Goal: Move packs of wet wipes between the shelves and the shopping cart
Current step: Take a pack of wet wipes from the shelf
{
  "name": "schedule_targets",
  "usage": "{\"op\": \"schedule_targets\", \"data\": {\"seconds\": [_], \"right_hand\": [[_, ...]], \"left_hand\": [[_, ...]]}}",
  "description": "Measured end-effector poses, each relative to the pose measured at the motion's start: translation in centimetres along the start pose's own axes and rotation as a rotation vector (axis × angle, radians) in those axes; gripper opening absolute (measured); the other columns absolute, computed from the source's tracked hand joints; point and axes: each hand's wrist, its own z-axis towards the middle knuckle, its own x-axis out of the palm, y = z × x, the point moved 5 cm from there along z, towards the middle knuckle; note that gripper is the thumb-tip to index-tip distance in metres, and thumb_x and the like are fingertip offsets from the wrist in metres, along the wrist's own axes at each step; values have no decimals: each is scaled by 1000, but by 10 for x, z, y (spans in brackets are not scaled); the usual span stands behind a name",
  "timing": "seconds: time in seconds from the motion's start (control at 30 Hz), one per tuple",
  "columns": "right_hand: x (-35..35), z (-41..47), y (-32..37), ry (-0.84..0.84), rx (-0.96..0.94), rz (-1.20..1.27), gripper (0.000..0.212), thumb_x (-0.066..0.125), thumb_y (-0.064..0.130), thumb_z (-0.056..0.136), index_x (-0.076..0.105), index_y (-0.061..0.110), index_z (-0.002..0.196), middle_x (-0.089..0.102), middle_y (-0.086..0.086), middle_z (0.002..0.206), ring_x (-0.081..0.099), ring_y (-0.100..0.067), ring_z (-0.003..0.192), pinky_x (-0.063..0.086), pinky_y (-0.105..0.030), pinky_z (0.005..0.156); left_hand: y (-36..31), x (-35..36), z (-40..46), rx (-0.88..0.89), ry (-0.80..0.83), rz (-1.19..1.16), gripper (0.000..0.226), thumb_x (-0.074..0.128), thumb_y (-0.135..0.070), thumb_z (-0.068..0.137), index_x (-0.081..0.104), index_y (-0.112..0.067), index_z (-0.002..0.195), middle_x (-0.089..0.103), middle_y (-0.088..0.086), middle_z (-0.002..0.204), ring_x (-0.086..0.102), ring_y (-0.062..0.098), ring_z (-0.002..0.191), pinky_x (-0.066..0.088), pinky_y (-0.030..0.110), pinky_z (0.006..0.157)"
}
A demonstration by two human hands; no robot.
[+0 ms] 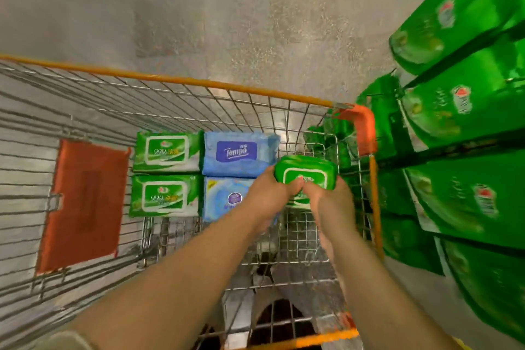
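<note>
Both of my hands hold one green pack of wet wipes (308,175) over the right side of the shopping cart (199,84). My left hand (270,193) grips its left end, and my right hand (326,202) grips its lower right side. On the cart's floor lie two green packs (166,152) (164,196), a blue Tempo pack (240,152) and a light blue pack (227,197) partly hidden by my left hand. The held pack hangs just right of the blue ones.
Shelves on the right carry several large green packs (460,111), close to the cart's orange corner (363,125). An orange flap (85,202) lies against the cart's left wall. Grey floor stretches beyond the cart.
</note>
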Motion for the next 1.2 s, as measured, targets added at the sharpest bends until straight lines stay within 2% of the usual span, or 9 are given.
{"op": "schedule_targets", "data": {"seconds": [0.07,0.13,0.23,0.37,0.47,0.6,0.83,1.03,1.2], "right_hand": [[11,21,-3,-15,12,5,47,83,23,60,68,21,105,72,-1,97,69,-22,87,49,-31,69],[18,40,-7,-37,35,2,56,79,31,44,69,23,98,73,-1,98,69,-23,88,55,-37,78],[20,65,-12,-31,58,-8,30,82,20,65,63,29,87,71,2,97,67,-20,90,52,-34,76],[21,95,-22,-65,48,6,35,81,16,79,50,33,79,63,9,89,58,-8,75,49,-29,78],[28,115,-33,-122,60,27,34,84,21,76,68,26,107,73,3,98,70,-19,87,58,-35,83],[38,136,-51,-166,60,58,59,81,19,81,62,27,136,74,1,113,72,-19,95,59,-33,84],[41,141,-59,-185,21,3,64,78,22,86,53,27,145,70,-1,124,71,-23,101,58,-44,94],[25,98,-22,-144,-226,-533,55,54,26,101,41,13,153,51,-14,150,51,-31,134,45,-42,109],[16,54,7,-21,-372,-740,47,51,24,97,52,6,140,54,-18,143,52,-35,131,44,-48,109]], "left_hand": [[10,4,26,-22,-34,-14,40,76,-22,92,62,-18,129,72,-3,116,67,8,97,52,21,80],[19,10,47,-42,-57,-9,39,75,-24,93,61,-21,129,71,-3,115,67,12,100,53,25,84],[30,22,72,-84,-84,-53,43,76,-25,91,60,-22,131,73,-1,118,69,18,106,56,35,95],[37,37,97,-93,-167,-156,42,68,-10,95,57,-18,134,71,4,120,68,20,105,54,22,76],[38,46,110,-111,-200,-193,44,64,-8,96,52,-16,138,68,7,123,67,25,111,57,33,91],[36,47,131,-133,-235,-20,53,64,-19,100,41,-13,148,58,11,139,57,31,129,47,40,110],[37,47,136,-129,-257,211,75,59,-31,102,18,-6,160,34,19,162,32,37,150,30,44,122],[19,39,95,-31,-198,280,52,56,-27,102,38,-8,148,57,18,141,55,35,129,42,32,95],[-9,23,38,80,-129,413,35,55,-26,103,54,-14,135,67,11,128,62,31,118,35,25,77]]}}
